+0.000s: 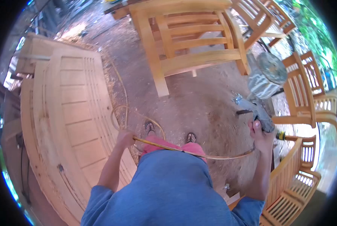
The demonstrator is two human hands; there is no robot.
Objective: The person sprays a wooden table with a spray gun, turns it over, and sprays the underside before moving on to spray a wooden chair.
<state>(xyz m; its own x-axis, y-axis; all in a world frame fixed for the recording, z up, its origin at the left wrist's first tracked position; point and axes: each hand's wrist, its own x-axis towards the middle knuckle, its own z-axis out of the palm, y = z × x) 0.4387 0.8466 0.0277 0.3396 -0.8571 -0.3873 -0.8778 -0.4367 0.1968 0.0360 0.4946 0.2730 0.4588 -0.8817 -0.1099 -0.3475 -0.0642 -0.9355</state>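
My left hand [126, 138] is closed round a yellowish cable [157, 144] at the centre left. From there the cable crosses in front of my blue shirt and runs to the tool on the right. Some of it hangs in a loop beside my left hand. My right hand [259, 132] grips a grey power tool [254, 110], held out to the right with its head pointing up and left. A dark side handle [244, 112] sticks out from the tool.
Carved wooden panels [76, 109] lean along the left. A wooden furniture frame [202, 62] stands ahead. A round drum-like stand [267, 75] is near several wooden chairs [299, 88] on the right. A slatted bench [289, 180] stands at lower right. Shavings litter the dirt floor.
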